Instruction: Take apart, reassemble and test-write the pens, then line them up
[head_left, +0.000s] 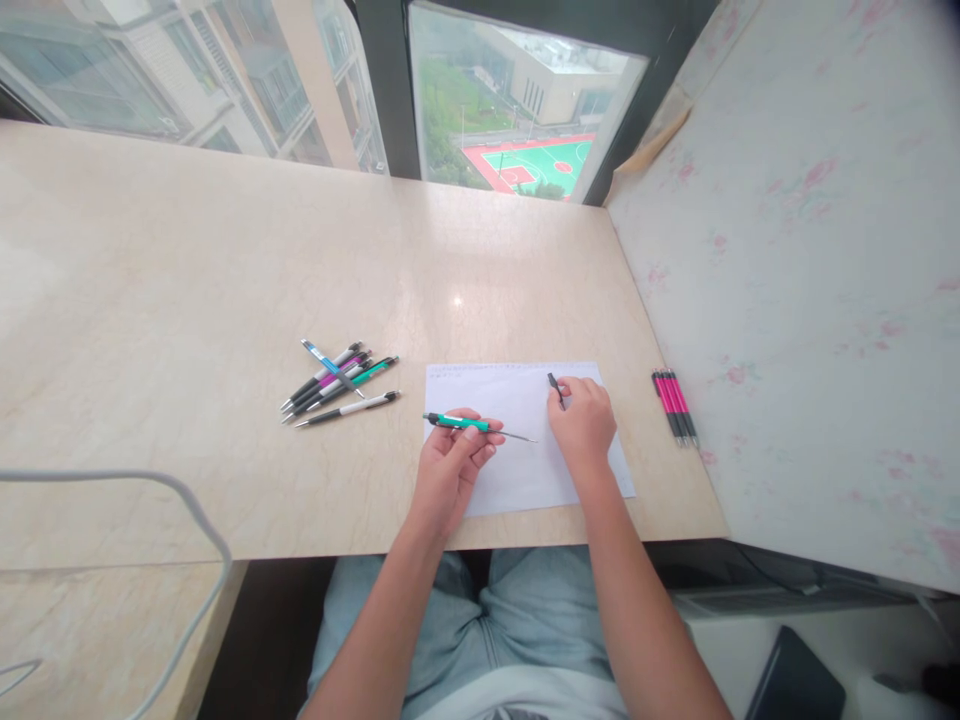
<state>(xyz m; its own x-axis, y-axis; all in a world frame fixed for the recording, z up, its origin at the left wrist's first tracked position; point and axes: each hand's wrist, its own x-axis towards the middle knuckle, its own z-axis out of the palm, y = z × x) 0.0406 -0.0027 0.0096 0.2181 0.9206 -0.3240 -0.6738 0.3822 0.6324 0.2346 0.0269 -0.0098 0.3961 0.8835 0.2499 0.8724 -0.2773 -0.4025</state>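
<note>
My left hand (442,480) is closed around the green barrel (459,423) of a click pen, whose thin refill (519,436) sticks out bare toward the right. My right hand (589,425) pinches a short black piece (553,384) that looks like the pen's lower grip section; the fingers cover part of it. The two pen parts are apart, both over a white sheet of paper (525,490). Small handwriting runs along the sheet's top edge. Beside the paper on the left lies a loose pile of pens (330,380) with white, purple, green and blue barrels.
Several pink and black pens (675,405) lie side by side near the wall (810,300) on the right. A grey cable (180,490) curves across the lower left of the stone-like counter (187,300). Windows (525,100) stand behind it.
</note>
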